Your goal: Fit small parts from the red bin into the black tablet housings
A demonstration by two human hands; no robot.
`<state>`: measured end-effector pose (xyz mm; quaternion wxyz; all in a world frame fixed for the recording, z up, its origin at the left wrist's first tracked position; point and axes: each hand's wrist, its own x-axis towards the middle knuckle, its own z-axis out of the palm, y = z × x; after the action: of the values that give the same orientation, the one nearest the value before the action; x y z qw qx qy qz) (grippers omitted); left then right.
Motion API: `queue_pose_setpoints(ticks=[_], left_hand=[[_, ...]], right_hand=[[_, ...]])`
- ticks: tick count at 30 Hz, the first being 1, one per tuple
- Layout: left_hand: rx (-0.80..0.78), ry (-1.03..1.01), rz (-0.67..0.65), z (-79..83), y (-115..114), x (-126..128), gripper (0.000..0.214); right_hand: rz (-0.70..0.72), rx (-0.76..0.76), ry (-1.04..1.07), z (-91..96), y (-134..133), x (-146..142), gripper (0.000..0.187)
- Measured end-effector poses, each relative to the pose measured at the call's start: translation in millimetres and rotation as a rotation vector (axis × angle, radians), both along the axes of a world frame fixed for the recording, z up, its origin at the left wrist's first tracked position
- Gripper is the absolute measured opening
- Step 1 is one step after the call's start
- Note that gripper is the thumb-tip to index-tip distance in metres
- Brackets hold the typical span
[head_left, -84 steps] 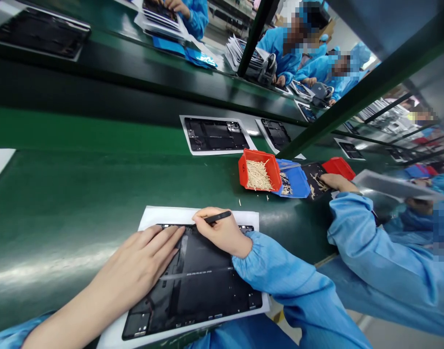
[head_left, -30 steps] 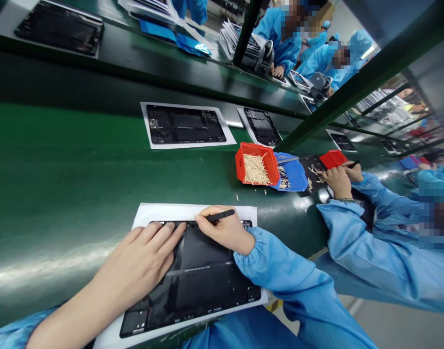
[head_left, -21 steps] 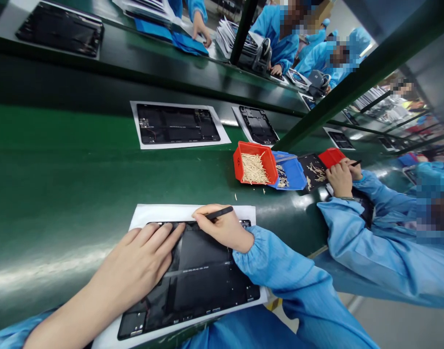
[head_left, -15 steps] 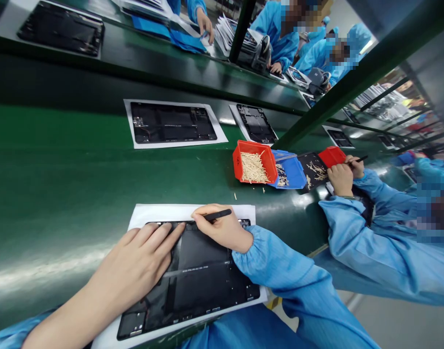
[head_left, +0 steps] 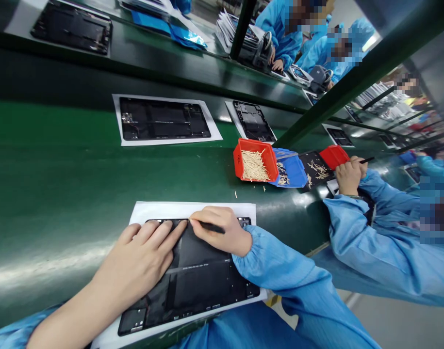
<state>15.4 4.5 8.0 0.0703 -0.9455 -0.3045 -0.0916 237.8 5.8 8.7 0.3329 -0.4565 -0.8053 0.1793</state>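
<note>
In front of me an open black tablet housing (head_left: 203,281) lies on a white sheet (head_left: 163,208). Flat across its upper left part rests my left hand (head_left: 147,247), fingers spread and their tips at the top edge. My right hand (head_left: 222,230) pinches slim black tweezers (head_left: 211,227) beside the left index fingertip. Their tip, mostly hidden by my fingers, is at the housing's top edge. The rear end points down to the right over the housing.
Beyond the housing stand a red bin (head_left: 256,165) of small pale strips and a blue bin (head_left: 292,169). More tablet housings (head_left: 163,118) lie on sheets along the green line. A green post (head_left: 331,97) slants across. At right, a co-worker's hands (head_left: 349,174) hold a dark tool.
My right hand has tipped the tweezers, so their rear end points lower. My left hand stays put. The tablets beyond have shifted slightly left. A co-worker's hand has left the blue packet across the line.
</note>
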Motion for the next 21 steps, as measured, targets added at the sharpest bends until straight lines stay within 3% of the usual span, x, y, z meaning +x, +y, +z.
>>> queue_pose_setpoints(ticks=[3, 10, 21], left_hand=[[-0.001, -0.020, 0.004, 0.1, -0.1, 0.8, 0.044], [-0.016, -0.035, 0.007, -2.4, 0.1, -1.3, 0.047], [0.056, -0.065, -0.001, -0.4, -0.4, 0.9, 0.038]], right_hand=[[0.088, 0.071, -0.120, 1.2, -2.5, 1.5, 0.017], [-0.132, -0.093, 0.192, 0.0, 0.5, 4.2, 0.018], [0.077, -0.086, 0.139, -3.3, -3.0, 4.6, 0.016]])
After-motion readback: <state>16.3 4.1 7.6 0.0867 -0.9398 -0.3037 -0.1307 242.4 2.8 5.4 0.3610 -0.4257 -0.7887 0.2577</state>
